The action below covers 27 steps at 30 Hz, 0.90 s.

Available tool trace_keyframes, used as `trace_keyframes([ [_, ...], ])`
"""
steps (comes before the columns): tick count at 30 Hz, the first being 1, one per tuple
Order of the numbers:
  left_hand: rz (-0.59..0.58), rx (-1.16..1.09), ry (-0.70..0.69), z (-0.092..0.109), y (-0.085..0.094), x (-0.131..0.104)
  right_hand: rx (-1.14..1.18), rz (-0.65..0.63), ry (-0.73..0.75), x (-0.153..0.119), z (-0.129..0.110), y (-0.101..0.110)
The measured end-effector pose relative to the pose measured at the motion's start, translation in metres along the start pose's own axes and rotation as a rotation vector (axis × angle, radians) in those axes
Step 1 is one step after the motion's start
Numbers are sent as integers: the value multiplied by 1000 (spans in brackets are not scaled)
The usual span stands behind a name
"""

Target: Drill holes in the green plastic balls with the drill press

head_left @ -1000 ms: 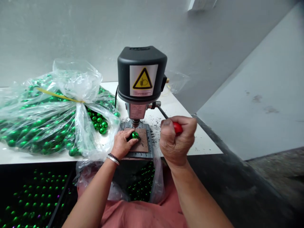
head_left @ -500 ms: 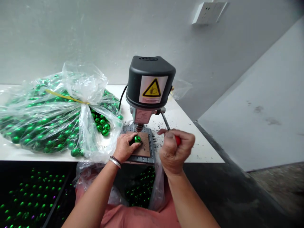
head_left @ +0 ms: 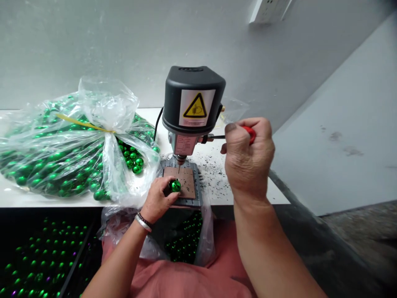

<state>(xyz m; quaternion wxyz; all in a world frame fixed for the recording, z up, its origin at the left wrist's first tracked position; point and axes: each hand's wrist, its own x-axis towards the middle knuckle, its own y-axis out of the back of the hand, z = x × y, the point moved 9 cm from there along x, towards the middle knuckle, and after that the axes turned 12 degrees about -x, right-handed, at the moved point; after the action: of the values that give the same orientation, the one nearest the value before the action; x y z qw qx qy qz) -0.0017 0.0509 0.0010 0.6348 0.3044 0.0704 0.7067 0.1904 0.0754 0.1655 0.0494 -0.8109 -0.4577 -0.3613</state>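
My left hand [head_left: 158, 199] pinches a shiny green ball [head_left: 175, 185] between thumb and fingers, over the near part of a brown board [head_left: 187, 188]. That board lies on the grey base [head_left: 197, 179] of a small bench drill press [head_left: 194, 99]. The thin drill bit [head_left: 179, 169] points down behind the ball, apart from it. My right hand [head_left: 249, 155] is wrapped round the red knob [head_left: 249, 133] of the feed lever [head_left: 218, 137], which stands roughly level at the right of the machine.
A clear plastic bag [head_left: 111, 169] full of green balls covers the table's left side, tied with a yellow strip [head_left: 83, 123]. Dark shavings [head_left: 214, 176] litter the white table [head_left: 274, 194]. Below its edge are more green balls [head_left: 184, 240], with clear plastic around my lap. A wall socket [head_left: 269, 10] hangs above.
My right hand has swung the lever up, and the bit has risen. My left hand has drawn the green ball toward me, out from under the bit. The view has shifted slightly.
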Motion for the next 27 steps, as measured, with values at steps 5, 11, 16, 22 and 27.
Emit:
trace_keyframes([
  [5, -43, -35, -41, 15, 7, -17, 48, 4, 24, 0, 0, -1],
  [11, -105, -63, -66, 28, 8, -31, 64, -11, 8, -1, 1, -2],
  [16, -19, -42, -30, 13, 27, -15, 53, -16, -6, -2, 1, -1],
  [22, 246, 438, 267, -65, 88, 51, 17, -31, -18, -4, 4, -1],
  [27, 104, 559, 334, -99, 74, 74, -24, -30, -39, -4, 5, 0],
])
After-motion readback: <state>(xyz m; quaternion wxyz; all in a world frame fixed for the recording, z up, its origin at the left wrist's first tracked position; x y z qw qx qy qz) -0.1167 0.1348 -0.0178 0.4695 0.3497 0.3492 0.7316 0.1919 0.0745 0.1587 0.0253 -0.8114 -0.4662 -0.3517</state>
